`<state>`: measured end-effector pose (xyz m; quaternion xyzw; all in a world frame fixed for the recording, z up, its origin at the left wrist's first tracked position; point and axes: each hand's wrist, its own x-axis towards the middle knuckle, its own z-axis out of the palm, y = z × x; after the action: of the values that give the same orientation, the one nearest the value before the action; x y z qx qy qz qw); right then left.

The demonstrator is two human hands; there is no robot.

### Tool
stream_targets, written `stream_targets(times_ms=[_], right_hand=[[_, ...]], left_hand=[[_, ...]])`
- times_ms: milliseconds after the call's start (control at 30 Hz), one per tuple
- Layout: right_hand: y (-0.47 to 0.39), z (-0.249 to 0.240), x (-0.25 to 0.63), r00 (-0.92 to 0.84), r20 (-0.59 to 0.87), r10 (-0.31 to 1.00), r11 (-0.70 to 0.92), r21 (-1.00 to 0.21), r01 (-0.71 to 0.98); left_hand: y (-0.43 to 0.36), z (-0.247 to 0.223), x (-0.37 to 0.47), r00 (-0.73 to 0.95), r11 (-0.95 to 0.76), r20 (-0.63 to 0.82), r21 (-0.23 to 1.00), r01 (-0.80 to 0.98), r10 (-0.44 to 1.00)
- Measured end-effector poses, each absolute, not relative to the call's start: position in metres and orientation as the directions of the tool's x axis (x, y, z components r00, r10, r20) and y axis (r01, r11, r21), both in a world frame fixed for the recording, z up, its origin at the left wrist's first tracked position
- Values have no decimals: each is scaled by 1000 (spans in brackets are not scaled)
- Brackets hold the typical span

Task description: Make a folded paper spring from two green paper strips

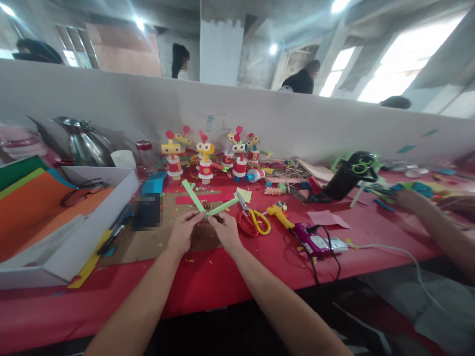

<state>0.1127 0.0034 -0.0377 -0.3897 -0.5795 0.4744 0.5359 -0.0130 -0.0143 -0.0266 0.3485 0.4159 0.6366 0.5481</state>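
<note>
Two light green paper strips [193,196] meet in a V between my hands, above a brown cardboard sheet [148,247]. My left hand [183,231] pinches the strips at their joined end, with one strip slanting up to the left. Right beside it, my right hand [225,228] pinches the same corner, the other strip slanting up to the right. Behind the fingers lies a small coiled paper piece [205,203]. Scissors with red and yellow handles [254,221] rest just right of my right hand.
Paper figures [205,163] stand at the back. A white box [89,237] of coloured paper is left. A yellow glue gun [281,216], purple power strip [311,241] and black container [339,180] are right. Another person's arm [434,222] reaches in at far right.
</note>
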Motion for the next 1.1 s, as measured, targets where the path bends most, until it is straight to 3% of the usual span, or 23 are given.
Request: stream_targets(times_ms=[200,467,700,900,1100], right_hand=[[7,-36,116,-76,237,968,236,-971,-26],[3,-31,117,-92,289,953,289,-957,-22],[5,-34,117,-118,266,957,259,-964,-67],[4,-32,115,-134,274,952,255,-957,-140],[2,-34,112,-122,296,947,280,-951,-134]], left_hand=[[-13,-30,-17,-46,13,-33,922,-386,998],[-12,-33,-14,-82,-27,-4,926,-376,997],[-16,-26,-10,-37,75,-100,903,-423,994],[-17,-25,-7,-108,-26,-19,918,-396,994],[-16,-28,-7,-129,-21,-35,911,-412,991]])
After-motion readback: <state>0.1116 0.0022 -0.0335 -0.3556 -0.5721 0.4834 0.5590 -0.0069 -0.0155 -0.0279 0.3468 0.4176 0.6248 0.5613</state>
